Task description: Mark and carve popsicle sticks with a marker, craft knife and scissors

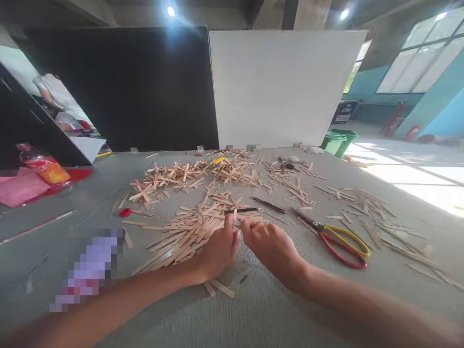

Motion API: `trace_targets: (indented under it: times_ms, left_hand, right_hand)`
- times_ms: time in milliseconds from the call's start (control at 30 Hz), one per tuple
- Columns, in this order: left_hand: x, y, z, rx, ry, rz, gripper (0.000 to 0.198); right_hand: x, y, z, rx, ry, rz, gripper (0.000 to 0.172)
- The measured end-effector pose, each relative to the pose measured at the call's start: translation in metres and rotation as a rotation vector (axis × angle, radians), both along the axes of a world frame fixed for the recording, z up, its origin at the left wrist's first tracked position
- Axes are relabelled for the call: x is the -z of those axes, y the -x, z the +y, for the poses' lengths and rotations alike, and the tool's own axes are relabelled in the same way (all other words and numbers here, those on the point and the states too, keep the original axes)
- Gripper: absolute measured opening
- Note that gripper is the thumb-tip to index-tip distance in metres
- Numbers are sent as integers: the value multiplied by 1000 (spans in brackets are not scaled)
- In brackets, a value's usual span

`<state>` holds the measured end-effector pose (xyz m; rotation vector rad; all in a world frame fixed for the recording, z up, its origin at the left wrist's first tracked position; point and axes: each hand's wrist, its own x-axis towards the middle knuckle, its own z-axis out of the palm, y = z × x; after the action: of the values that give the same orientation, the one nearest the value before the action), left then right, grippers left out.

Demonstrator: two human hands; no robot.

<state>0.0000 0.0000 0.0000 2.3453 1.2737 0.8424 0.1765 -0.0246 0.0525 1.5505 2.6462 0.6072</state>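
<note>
My left hand (pixel 219 246) is closed around a short wooden craft stick (pixel 235 216), whose rounded end points up past the fingertips. Close beside it, my right hand (pixel 266 240) is curled into a pinch near the stick; something thin shows at its fingertips, too small to name. A spread of loose craft sticks (pixel 197 227) lies under and left of my left hand. Just beyond the hands are a black pen (pixel 246 210) and a dark brown pen-like rod (pixel 268 205). Scissors (pixel 337 239) with one red and one yellow handle rest open to the right.
A larger heap of sticks (pixel 170 176) with a yellow object (pixel 218 160) lies farther back. More sticks (pixel 373 208) are scattered right. At left are a red ring (pixel 125 212), a blurred purple item (pixel 96 261) and a drink bottle (pixel 45 166). Black and white panels (pixel 286 87) border the back.
</note>
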Motion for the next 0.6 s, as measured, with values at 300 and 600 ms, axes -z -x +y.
trace_targets:
  times_ms: [300,600]
  left_hand:
    - [7,-3,6,-12,-52,11,30]
    - [9,-3,11,21,-73,49,36]
  right_hand:
    - [10,-19,27,-166,69,27,20]
    - [12,-30,44,-244,152,34,18]
